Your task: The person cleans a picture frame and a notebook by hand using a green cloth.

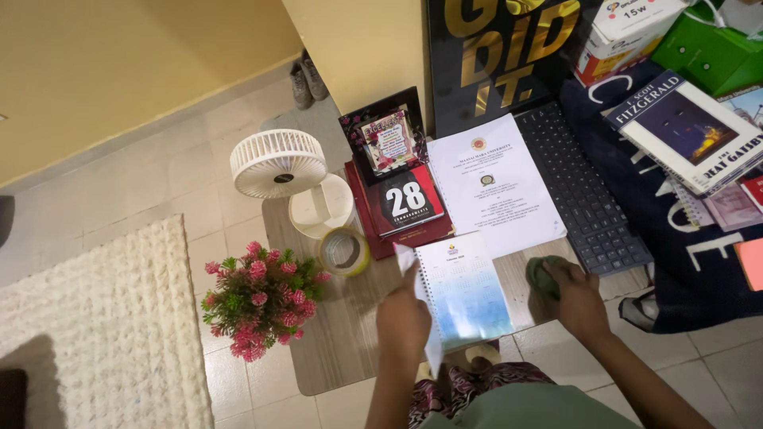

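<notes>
Green crumpled cloth (542,276), pressed to the wooden tabletop (342,349) under the closed right hand (579,299), near a black keyboard (584,195). Left hand (403,318) pinches a white spiral-bound calendar (465,290) upright, long axis near-to-far. Tape roll (344,251), pink flower pot (261,298) lie left.
</notes>
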